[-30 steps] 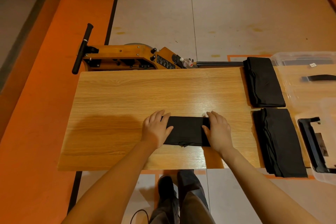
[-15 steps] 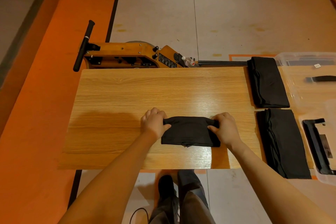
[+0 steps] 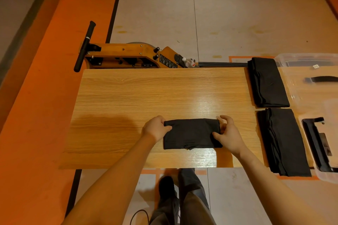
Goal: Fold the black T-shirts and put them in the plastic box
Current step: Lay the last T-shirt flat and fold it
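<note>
Low in the centre of the frame, a folded black T-shirt (image 3: 191, 133) lies on a wooden table (image 3: 146, 97) — the left hand (image 3: 155, 129) grips its left end with curled fingers, and the right hand (image 3: 228, 133) pinches its right end, thumb on top. At the right edge sit two more folded black stacks (one (image 3: 268, 84) above the other (image 3: 284, 142)), just beside a clear plastic box (image 3: 311, 58) — its lower part runs out of frame.

Machine plate: a dark plate (image 3: 167, 62) on the orange machine (image 3: 128, 55) behind the bench carried pale markings, too small to read.
Bottle label: the bottle (image 3: 189, 62) beside it wore a red and white label, not legible.
Other text: none could be read.
</note>
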The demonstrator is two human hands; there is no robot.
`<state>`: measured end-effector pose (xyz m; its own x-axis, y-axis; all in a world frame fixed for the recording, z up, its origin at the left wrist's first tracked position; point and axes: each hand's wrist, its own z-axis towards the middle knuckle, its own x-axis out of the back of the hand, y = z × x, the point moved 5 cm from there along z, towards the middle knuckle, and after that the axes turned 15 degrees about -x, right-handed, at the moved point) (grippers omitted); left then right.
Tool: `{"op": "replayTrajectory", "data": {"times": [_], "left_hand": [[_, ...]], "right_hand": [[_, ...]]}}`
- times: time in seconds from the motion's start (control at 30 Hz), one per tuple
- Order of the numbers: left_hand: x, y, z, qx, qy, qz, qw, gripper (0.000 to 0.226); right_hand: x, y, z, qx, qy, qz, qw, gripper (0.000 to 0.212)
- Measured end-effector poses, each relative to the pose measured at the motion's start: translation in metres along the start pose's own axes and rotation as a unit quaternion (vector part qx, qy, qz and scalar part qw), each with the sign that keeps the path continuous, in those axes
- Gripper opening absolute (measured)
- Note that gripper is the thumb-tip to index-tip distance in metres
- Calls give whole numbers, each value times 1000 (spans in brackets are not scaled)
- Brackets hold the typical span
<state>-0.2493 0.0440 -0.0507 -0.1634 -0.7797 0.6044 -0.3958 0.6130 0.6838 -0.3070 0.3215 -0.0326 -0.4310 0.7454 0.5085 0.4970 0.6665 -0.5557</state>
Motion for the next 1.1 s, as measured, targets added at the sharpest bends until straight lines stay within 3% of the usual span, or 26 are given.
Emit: {"op": "replayTrajectory", "data": {"times": [0.23,0.33,0.43,0.57,0.8,1.1], "left_hand": [[-1,21,-15,-72,56,85,992,29],[2,29,-24,-85,90,56,991,37],[-2,28,-30,-112,67,28,991,35],[-15,16,-30,-159,4,25,987,15],[-22,21,-27,-157,-10,5,987,42],[5,89,3,-204,19,6,979,50]], "right_hand": [[2,0,-9,47,38,16,998,30],[3,-2,-11,80,38,1,996,21],[3,-3,-13,94,35,8,995,23],[1,2,-13,80,24,-9,996,25],[6,9,-21,73,12,-6,997,25],[48,-8,-38,85,55,39,994,43]]}}
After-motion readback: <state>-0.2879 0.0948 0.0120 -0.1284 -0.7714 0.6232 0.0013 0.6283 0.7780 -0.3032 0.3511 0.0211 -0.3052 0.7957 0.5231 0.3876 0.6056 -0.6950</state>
